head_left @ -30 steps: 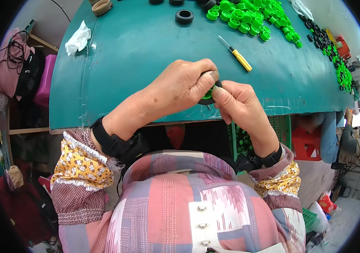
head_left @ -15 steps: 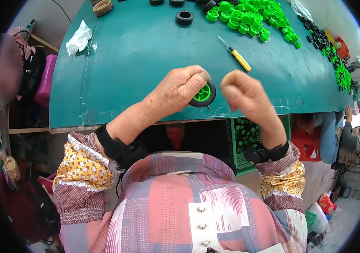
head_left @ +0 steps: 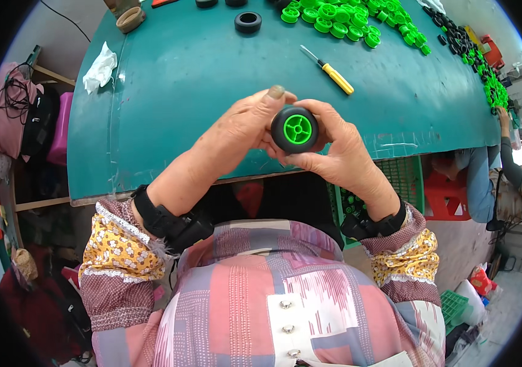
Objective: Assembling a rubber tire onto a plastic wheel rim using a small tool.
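Observation:
A small toy wheel [head_left: 296, 129], black tyre around a bright green hub, is held up over the near edge of the teal table [head_left: 175, 92]. My left hand [head_left: 242, 131] grips it from the left, thumb raised above the tyre. My right hand [head_left: 334, 150] cups it from the right and below. The green hub faces the camera. Both wrists wear black bands.
A yellow-handled screwdriver [head_left: 331, 71] lies just beyond the hands. Several green hubs [head_left: 346, 21] are heaped at the far edge, with a loose black tyre [head_left: 247, 22] and a crumpled white tissue [head_left: 99, 67]. A green crate [head_left: 395, 183] sits under the table; another person's arm [head_left: 506, 153] shows at right.
The hands, apart half a second ago with the wheel low in my left hand, have come together and lifted the wheel, its green hub turned toward the camera.

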A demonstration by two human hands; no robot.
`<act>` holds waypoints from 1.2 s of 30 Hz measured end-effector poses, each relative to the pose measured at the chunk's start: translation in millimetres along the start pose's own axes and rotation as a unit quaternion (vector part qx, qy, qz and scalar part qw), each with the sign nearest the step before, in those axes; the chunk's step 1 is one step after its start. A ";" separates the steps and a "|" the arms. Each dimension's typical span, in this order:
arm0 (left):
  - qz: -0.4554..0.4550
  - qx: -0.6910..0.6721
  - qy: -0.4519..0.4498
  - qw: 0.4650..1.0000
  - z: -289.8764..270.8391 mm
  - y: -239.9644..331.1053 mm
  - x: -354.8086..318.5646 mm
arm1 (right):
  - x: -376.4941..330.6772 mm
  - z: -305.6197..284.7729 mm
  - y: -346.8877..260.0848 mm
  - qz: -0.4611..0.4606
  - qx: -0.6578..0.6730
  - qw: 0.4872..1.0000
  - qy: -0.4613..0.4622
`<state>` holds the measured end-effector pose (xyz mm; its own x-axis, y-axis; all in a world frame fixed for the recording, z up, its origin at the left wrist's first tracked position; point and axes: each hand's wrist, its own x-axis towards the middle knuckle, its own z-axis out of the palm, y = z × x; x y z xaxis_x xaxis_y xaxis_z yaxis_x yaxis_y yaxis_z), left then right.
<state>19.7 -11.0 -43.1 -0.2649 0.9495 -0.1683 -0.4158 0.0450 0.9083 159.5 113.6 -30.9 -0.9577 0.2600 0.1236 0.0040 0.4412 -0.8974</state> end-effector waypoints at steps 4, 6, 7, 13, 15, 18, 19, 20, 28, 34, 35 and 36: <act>-0.035 0.060 -0.037 0.997 -9.9 4.2 -9.8 | -2.8 -0.9 0.7 0.014 0.027 1.000 0.003; -0.048 0.061 -0.044 0.996 -15.6 4.2 -11.4 | -3.9 0.8 -0.3 0.015 0.047 0.999 0.004; -0.055 0.061 -0.048 0.995 -16.6 4.4 -11.3 | -4.6 1.1 -0.9 0.016 0.057 0.998 0.005; -0.063 0.026 -0.053 0.996 -13.8 8.8 -15.2 | -0.4 -0.5 -5.9 0.008 0.009 1.000 -0.008; -0.063 0.029 -0.048 0.996 -13.2 9.8 -15.9 | -0.1 0.5 -4.0 0.002 0.007 1.000 -0.004; -0.067 0.030 -0.038 0.997 -11.9 11.6 -15.7 | 0.0 2.0 -0.9 -0.004 0.018 1.000 -0.002; -0.069 0.029 -0.035 0.997 -11.0 12.5 -15.4 | 0.1 2.4 -0.2 -0.005 0.024 1.000 -0.002; -0.058 0.051 -0.037 0.996 -8.8 13.2 -15.0 | 0.1 2.5 0.6 -0.005 0.026 1.000 -0.001; 0.001 0.075 -0.005 0.997 5.2 15.9 -14.8 | 2.8 8.8 7.6 -0.038 -0.004 0.999 0.027; -0.027 0.200 0.028 0.979 17.8 19.6 -11.3 | 3.8 9.3 -1.2 -0.065 -0.049 0.996 0.044; -0.017 0.199 0.032 0.979 20.8 21.4 -7.3 | 5.2 6.8 -0.9 -0.091 -0.070 0.991 0.063; -0.002 0.231 0.046 0.972 24.8 24.3 -5.6 | 6.0 6.0 1.1 -0.115 -0.092 0.986 0.083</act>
<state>32.6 -7.6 -10.6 -0.3499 0.9182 -0.1859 0.0130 0.2032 0.9791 152.1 110.5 -33.7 -0.8791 0.2645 0.3966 -0.1417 0.6493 -0.7472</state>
